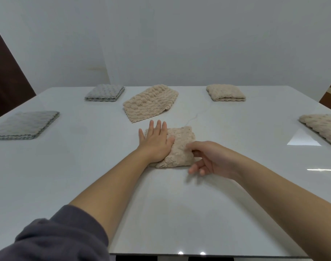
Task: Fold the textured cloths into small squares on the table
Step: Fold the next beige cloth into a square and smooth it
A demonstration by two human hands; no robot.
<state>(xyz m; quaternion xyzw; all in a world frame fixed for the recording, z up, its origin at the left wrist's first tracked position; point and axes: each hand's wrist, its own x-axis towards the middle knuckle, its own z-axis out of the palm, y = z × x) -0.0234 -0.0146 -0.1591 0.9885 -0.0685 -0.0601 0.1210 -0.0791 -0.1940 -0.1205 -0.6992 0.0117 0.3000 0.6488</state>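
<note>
Beige textured cloth (181,144), item 1: folded into a thick, roughly square packet. It is placed near the middle of the white table (85,176), directly in front of the person.

Left hand (157,143): laid flat on the packet's left half, fingers straight and spread, palm pressed down.

Right hand (208,160): held at the packet's right edge, fingers loosely curved. The cloth is touched by its thumb side, but whether a layer is pinched cannot be told.

Step judged in hand: flattening and squaring of the final fold.

Handling advised:
- Weight is best applied through the left palm, so that the plush layers are not allowed to spring open.
- The right edge is to be nudged inward until the layers are aligned.
- The near edge looks bulged and is to be smoothed away from the crease.
- The pile is judged springy, so a slow release is advised.

Items 2 to 6, on the same table:
- 1 spread beige cloth (150,103) lies just beyond the packet and is not yet squared.
- 1 folded beige cloth (226,93) lies at the far right.
- 1 edge beige cloth (323,127) is cut off by the right border.
- 1 far grey cloth (104,92) lies folded at the far left.
- 1 near grey cloth (25,125) lies folded at the near left.
</note>
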